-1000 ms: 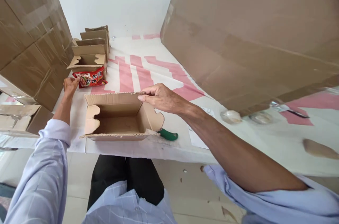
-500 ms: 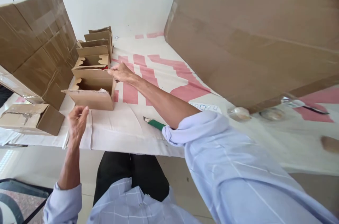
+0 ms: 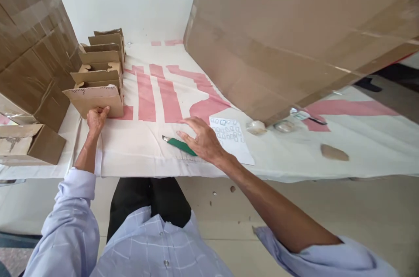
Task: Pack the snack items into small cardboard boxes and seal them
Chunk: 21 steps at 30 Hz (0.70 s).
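My left hand [image 3: 97,119] presses against the lower front of the nearest cardboard box [image 3: 98,103], fingers curled in with nothing visible between them. The box has its lid flap raised and is the front one of a row of several small open boxes [image 3: 105,56]. My right hand [image 3: 204,140] is open, thumb and fingers apart, over the table just beside a green utility knife [image 3: 181,146]. The knife's near end is close to my fingers; whether they touch it I cannot tell. A white paper with drawn shapes [image 3: 231,135] lies partly behind my right wrist.
A large carton [image 3: 294,41] stands at the right back, a stack of taped cartons [image 3: 31,45] at the left. A closed small box [image 3: 32,145] sits at front left. Tape rolls [image 3: 256,127], a magnifying-glass-like item [image 3: 303,114] and a brown piece [image 3: 334,152] lie to the right.
The front box has moved back against the row, with my left hand now on it. My right hand has left the boxes and come right and nearer, beside the knife. The view has turned right.
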Available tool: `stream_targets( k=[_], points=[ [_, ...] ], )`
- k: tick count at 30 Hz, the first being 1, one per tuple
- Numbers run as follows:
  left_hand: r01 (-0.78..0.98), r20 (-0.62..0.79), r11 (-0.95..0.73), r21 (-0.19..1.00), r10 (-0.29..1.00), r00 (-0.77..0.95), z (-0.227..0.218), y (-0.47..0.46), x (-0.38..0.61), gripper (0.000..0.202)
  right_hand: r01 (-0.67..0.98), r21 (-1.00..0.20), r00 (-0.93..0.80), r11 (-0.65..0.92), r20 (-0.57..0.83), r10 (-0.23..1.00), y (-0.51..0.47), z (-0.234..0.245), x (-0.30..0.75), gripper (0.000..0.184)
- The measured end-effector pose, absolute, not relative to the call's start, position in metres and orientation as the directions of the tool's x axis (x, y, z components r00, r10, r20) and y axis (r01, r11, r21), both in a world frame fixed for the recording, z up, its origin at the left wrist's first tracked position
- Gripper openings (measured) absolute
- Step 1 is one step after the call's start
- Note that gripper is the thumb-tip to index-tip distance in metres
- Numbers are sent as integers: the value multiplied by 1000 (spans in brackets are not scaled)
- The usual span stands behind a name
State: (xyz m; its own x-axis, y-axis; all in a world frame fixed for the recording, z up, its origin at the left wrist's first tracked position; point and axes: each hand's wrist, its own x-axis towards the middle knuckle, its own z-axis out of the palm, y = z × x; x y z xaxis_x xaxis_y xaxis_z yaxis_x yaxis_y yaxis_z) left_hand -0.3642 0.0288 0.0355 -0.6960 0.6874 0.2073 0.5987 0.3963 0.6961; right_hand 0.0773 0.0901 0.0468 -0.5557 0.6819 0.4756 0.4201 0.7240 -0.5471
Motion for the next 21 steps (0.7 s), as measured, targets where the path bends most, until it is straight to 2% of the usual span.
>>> stream_targets(
  k=[5,9,21],
  points=[
    [571,185,463,678,644,-742,52,40,-378,40,477,-497,-590,725,431,683,77,-17,115,39],
    [581,185,470,664,650,-737,66,45,-382,37,503,-481,-580,718,428,693,66,-45,113,42],
    [641,205,371,672,738,-643,73,34,-355,28,581,-439,-559,685,397,728,66,-47,99,45]
  ],
)
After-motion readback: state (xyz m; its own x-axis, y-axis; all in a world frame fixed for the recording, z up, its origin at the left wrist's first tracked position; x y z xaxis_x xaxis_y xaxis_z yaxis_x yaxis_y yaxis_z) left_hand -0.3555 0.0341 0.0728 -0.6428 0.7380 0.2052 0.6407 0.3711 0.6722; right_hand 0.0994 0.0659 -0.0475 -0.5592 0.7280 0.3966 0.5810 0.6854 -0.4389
